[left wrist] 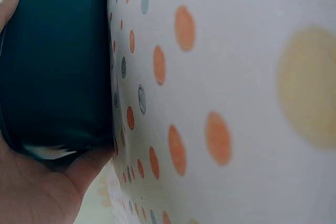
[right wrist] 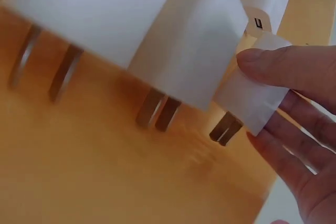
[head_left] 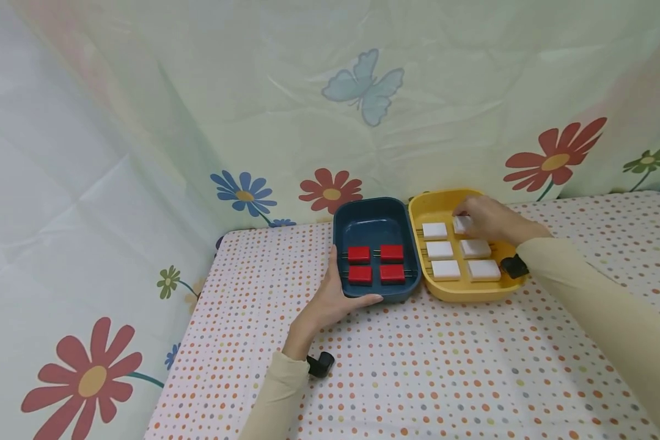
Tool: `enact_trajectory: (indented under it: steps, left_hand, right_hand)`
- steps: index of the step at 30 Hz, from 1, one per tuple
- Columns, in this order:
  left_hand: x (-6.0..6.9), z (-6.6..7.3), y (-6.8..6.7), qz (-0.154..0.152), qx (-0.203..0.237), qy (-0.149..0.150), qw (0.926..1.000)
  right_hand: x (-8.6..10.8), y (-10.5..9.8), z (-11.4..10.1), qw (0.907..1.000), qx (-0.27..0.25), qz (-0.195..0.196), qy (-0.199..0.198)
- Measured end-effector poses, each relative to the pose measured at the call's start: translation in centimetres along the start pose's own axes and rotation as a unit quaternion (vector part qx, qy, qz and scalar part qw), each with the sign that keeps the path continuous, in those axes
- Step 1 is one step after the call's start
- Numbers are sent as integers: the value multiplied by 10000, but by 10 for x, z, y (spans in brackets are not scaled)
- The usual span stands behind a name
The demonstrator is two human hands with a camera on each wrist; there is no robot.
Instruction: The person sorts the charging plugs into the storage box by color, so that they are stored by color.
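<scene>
My left hand (head_left: 330, 296) holds the front left corner of a dark blue tray (head_left: 371, 211), fingers along its left wall and thumb along its front. In the left wrist view, the tray's dark wall (left wrist: 58, 66) fills the left side. Several red charger plugs (head_left: 360, 274) with metal prongs lie in two columns in its front half. Over the yellow tray (head_left: 434, 211), my right hand (head_left: 486, 217) pinches a white USB charger plug (right wrist: 252, 95) between thumb and fingers, at the back of the right column. Several other white charger plugs (head_left: 440, 250) lie in two columns there.
Both trays stand side by side on a dotted tablecloth (head_left: 418, 366), close to the flowered backdrop (head_left: 286, 122) behind. Black wrist cameras (head_left: 321, 365) sit on both wrists; the right one hangs over the yellow tray's right rim.
</scene>
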State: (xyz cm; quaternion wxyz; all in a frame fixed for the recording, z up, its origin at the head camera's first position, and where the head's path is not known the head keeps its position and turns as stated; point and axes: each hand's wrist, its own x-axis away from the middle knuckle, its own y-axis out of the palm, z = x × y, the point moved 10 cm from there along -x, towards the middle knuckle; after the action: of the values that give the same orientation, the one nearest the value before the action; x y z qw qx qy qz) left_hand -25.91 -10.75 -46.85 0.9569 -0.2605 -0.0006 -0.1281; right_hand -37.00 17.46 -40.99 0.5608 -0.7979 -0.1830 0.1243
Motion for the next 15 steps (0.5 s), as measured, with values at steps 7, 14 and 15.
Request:
enact_trajectory:
  steps: [7, 14, 15]
  left_hand:
    - [1, 0, 0, 3, 5, 104, 9999]
    - [0, 0, 0, 23, -36, 126, 9999]
    - [0, 0, 0, 21, -37, 143, 9999]
  right_hand:
    - [-8, 13, 3, 9993, -73, -337, 125]
    - [-8, 17, 5, 9989, -114, -392, 247]
    - [-9, 18, 6, 9988, -116, -409, 263]
